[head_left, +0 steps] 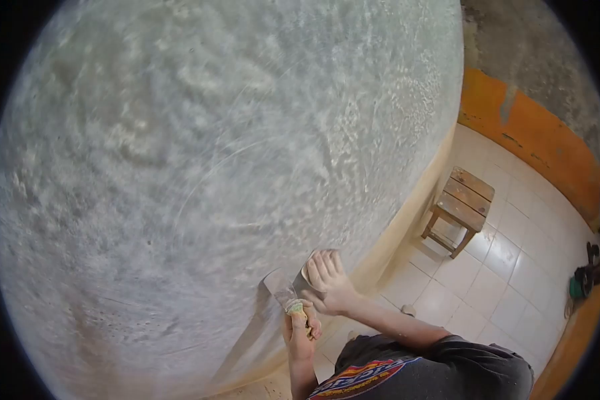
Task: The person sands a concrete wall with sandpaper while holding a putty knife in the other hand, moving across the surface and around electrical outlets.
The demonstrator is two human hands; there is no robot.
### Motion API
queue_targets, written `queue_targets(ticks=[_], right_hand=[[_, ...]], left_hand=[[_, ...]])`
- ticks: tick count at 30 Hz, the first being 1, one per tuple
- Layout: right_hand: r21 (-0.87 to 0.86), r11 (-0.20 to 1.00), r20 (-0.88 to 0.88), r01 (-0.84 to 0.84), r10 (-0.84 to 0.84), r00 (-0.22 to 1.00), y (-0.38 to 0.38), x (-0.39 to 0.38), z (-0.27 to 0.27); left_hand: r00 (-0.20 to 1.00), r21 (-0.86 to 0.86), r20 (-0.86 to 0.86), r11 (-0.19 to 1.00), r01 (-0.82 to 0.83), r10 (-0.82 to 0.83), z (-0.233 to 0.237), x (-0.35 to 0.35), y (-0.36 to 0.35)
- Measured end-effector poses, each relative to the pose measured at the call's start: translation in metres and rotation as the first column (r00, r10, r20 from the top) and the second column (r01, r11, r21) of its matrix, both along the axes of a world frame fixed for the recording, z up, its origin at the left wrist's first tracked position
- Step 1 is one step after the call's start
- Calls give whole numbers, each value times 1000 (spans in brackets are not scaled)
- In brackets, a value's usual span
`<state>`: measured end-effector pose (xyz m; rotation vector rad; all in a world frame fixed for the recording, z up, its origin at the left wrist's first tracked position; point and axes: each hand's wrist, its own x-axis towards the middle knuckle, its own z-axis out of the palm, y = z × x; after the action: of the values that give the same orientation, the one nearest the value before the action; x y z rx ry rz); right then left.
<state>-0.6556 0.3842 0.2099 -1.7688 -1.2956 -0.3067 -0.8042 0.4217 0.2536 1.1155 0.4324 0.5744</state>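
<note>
My left hand (303, 325) is closed around the yellow-green handle of a putty knife (281, 288). The metal blade points up toward the grey wall (200, 200), and its shadow falls down the surface. Just right of the blade, my right hand (328, 281) has its fingers bent over a thin, flat piece with a pale curved edge (307, 274). Most of that piece is under the fingers, so its kind cannot be made out. Both hands are close together near the wall. The wall looks patchy, with whitish smears and curved scratch marks.
A small wooden stool (465, 200) stands on the white tiled floor (460, 283) to the right. Behind it runs a wall with an orange lower band (533, 133). Dark and green items (582, 283) lie at the far right. A small object (408, 310) is on the floor near my right forearm.
</note>
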Motion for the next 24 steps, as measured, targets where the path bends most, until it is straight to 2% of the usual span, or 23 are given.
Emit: queue_targets(ticks=[1, 2, 3, 5, 8, 9, 11, 12, 14, 17, 19, 21, 23, 24], right_hand=[[-78, 997, 75, -16, 22, 997, -6, 18, 11], [24, 994, 65, 104, -106, 992, -6, 39, 22], [24, 996, 56, 91, -92, 994, -5, 60, 41], [313, 911, 80, 268, -306, 949, -4, 93, 76], [239, 955, 155, 174, -214, 964, -12, 98, 81], [239, 954, 158, 178, -220, 963, -14, 95, 65], [124, 986, 92, 111, -123, 988, -11, 76, 1], [122, 986, 90, 113, -124, 988, -12, 68, -30], [118, 991, -78, 66, -58, 995, -15, 64, -74], [203, 965, -119, 167, -145, 982, -18, 109, -19], [306, 917, -170, 256, -212, 962, -22, 152, 30], [317, 903, -203, 291, -235, 951, -27, 172, 64], [330, 887, -245, 323, -250, 937, -23, 166, 60], [312, 909, -175, 277, -232, 957, -18, 151, 37]], left_hand=[[1000, 1, 1, 1000, -24, 24, 0, 6, -6], [999, 4, -4, 999, -44, 44, -2, 11, -12], [998, -37, 8, 998, -55, 55, -5, 15, -16], [998, -76, 15, 995, -66, 68, -9, 23, -23], [994, -99, 20, 989, -106, 109, -12, 36, -29], [993, -105, 21, 988, -116, 119, -13, 40, -29], [992, -112, 20, 986, -123, 126, -14, 50, -30], [991, -87, 4, 987, -132, 133, -13, 57, -31], [991, -55, -11, 990, -133, 133, -12, 71, -31], [999, -84, -8, 996, -41, 41, -10, 80, -29], [1000, 28, -17, 1000, 3, -3, -9, 91, -25], [999, 33, -22, 999, 28, -28, -6, 100, -25], [998, 43, -34, 998, 49, -48, -2, 100, -21], [997, 44, -32, 996, 72, -71, -1, 102, -19]])
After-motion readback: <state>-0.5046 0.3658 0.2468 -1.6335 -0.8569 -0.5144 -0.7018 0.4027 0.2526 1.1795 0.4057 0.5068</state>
